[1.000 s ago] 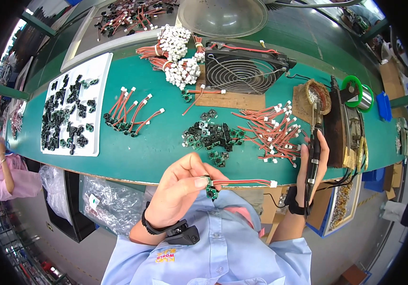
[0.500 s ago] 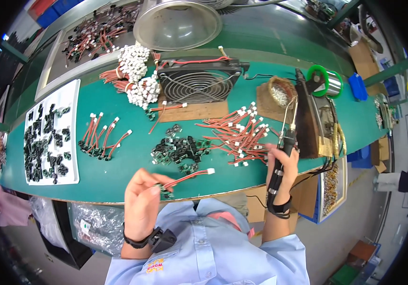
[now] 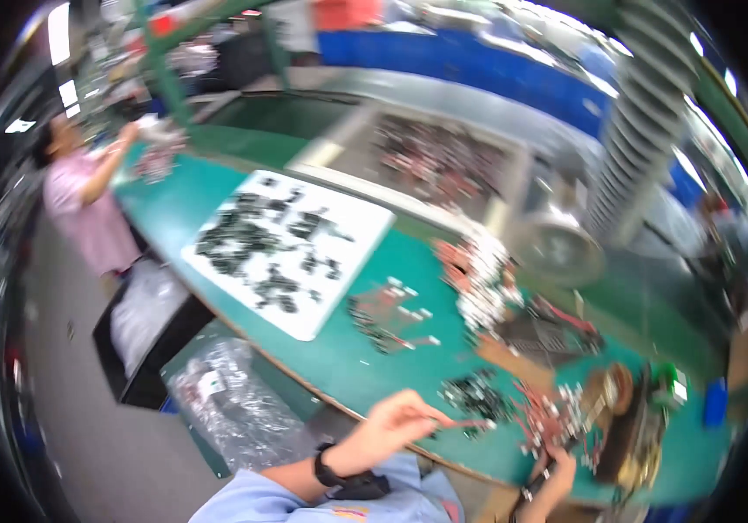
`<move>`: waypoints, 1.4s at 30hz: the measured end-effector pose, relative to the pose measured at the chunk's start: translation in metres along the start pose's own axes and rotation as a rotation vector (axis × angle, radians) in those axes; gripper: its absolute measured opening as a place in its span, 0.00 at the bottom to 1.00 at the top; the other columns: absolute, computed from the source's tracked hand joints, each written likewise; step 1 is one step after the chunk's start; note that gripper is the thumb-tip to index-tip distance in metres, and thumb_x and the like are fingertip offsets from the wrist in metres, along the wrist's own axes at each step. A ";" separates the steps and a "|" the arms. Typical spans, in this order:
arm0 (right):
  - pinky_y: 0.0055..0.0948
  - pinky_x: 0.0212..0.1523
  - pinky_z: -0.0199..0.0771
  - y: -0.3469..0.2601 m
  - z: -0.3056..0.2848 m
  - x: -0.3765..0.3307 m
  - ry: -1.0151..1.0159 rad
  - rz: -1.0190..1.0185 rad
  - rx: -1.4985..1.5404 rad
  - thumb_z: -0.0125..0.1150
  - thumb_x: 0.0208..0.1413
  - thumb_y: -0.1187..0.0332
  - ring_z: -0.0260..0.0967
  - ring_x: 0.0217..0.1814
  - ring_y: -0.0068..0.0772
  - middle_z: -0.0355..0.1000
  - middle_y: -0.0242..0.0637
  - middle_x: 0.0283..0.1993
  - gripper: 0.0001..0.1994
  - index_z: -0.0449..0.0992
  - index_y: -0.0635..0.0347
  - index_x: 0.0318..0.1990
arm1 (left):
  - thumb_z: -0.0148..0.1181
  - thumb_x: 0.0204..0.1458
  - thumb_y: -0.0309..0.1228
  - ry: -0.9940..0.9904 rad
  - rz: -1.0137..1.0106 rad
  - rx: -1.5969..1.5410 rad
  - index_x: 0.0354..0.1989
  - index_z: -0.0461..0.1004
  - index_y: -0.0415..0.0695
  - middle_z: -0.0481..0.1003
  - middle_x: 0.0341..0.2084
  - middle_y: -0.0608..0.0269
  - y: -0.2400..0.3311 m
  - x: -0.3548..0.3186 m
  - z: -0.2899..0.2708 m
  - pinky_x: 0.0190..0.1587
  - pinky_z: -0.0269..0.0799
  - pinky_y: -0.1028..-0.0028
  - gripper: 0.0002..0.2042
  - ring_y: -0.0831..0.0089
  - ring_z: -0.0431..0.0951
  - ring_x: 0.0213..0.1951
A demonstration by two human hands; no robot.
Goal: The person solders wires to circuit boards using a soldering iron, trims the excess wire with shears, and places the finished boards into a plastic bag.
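One red-wired lead pinched in fingers of your left hand, near tabletop's front edge; loose pinch could drop it over edge. Your right hand, blurred, curls round dark tool beside wire heap; careless sweep could snag wires, or scorch them if tool is hot. White tray holds small dark parts; framed tray, tangled wires; black bin, clear plastic.
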State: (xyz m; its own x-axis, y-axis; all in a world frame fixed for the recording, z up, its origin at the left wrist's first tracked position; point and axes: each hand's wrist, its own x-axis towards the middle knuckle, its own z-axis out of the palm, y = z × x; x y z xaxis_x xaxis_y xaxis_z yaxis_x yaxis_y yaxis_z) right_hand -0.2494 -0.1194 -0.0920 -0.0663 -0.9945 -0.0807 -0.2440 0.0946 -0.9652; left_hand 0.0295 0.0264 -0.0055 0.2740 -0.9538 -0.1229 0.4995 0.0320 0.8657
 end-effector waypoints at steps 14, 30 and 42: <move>0.28 0.37 0.69 -0.119 0.028 -0.068 0.268 -0.758 -0.183 0.57 0.53 0.74 0.69 0.33 0.37 0.69 0.44 0.32 0.09 0.63 0.62 0.37 | 0.51 0.56 0.30 -0.159 0.013 0.088 0.41 0.64 0.39 0.68 0.28 0.69 0.000 -0.004 0.018 0.33 0.66 0.80 0.09 0.83 0.70 0.30; 0.47 0.50 0.69 -0.099 0.037 -0.088 -0.282 -0.542 0.407 0.48 0.53 0.78 0.71 0.44 0.49 0.67 0.57 0.41 0.13 0.51 0.56 0.39 | 0.52 0.49 0.20 -0.365 0.046 0.490 0.35 0.72 0.36 0.72 0.28 0.58 -0.007 0.009 0.060 0.34 0.66 0.75 0.05 0.70 0.72 0.30; 0.38 0.45 0.69 -0.093 0.014 -0.083 -0.315 -0.633 0.080 0.56 0.50 0.79 0.70 0.44 0.44 0.71 0.51 0.39 0.16 0.56 0.53 0.39 | 0.57 0.42 0.20 -0.272 0.217 0.808 0.28 0.73 0.39 0.72 0.24 0.60 -0.010 0.009 0.068 0.32 0.64 0.73 0.04 0.69 0.70 0.26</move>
State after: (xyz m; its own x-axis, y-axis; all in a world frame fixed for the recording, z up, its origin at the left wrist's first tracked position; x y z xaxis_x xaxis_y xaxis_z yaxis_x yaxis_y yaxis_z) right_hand -0.2071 -0.0467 0.0013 0.3509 -0.8240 0.4448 -0.0709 -0.4971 -0.8648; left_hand -0.0289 -0.0031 0.0172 0.0384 -0.9927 0.1146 -0.3037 0.0977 0.9477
